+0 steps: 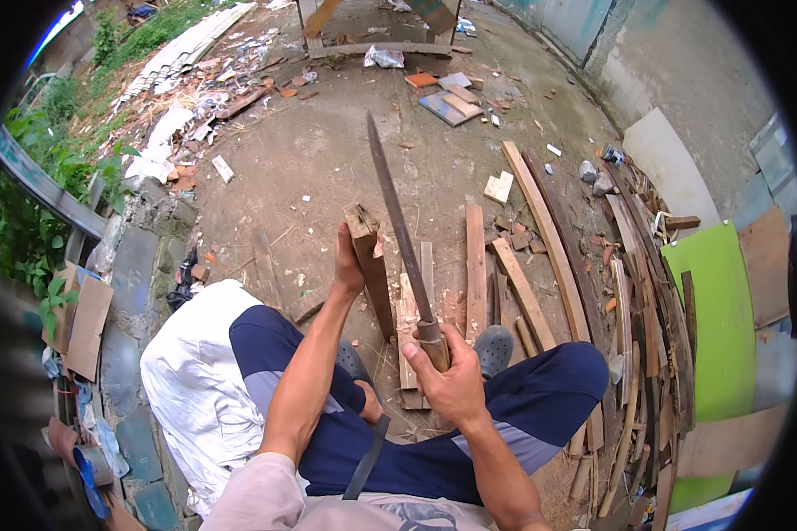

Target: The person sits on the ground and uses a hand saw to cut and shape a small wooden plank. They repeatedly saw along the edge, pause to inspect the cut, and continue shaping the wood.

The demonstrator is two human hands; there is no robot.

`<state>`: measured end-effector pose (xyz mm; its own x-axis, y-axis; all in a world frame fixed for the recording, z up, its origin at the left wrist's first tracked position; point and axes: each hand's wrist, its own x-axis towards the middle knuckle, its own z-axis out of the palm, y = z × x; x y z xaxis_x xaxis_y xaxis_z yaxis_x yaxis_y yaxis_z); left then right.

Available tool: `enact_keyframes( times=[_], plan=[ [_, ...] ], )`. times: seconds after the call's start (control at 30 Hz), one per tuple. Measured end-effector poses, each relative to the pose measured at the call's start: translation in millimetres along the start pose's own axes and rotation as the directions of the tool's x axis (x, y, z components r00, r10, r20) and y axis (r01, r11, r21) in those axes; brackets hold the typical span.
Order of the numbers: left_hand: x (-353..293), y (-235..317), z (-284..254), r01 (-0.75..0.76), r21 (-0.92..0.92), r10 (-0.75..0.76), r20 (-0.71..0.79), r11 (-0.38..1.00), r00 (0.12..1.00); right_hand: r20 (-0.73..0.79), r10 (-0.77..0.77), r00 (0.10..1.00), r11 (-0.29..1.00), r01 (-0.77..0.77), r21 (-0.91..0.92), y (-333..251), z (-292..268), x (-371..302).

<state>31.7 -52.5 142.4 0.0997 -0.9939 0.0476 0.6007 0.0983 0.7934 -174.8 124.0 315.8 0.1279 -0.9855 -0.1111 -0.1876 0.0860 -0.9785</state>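
Observation:
My left hand [349,263] is closed around the upper part of a wooden post [372,270], which stands steeply upright with its splintered top toward me. In my right hand [449,375] is the wooden handle of a machete [397,203]. Its long dark blade points away and up, slightly left, passing just right of the post without visibly touching it. Below the blade, short pale boards [409,341] lie on the ground between my feet. Wood chips are scattered around them.
Long planks [549,239] and a pile of thin wood strips [655,354] lie on my right, near a green panel [715,310]. A white cloth [208,380] is at my left knee, beside a low block wall [139,389]. Rubble and a tile stack [452,104] lie farther off.

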Motion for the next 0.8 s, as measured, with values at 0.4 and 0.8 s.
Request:
enact_keyframes(
  times=[0.4, 0.8],
  plan=[
    [-5.5, 21.1, 30.6, 0.088, 0.12, -0.09, 0.009, 0.989, 0.996, -0.002, -0.035, 0.999, 0.993, 0.035, -0.114, -5.0, 3.1, 6.2],
    [-14.6, 41.3, 53.7, 0.024, 0.168, -0.023, -0.004, 0.986, 1.0, 0.035, -0.013, 0.999, 0.99, 0.018, -0.141, -2.1, 6.7, 3.5]
  ],
)
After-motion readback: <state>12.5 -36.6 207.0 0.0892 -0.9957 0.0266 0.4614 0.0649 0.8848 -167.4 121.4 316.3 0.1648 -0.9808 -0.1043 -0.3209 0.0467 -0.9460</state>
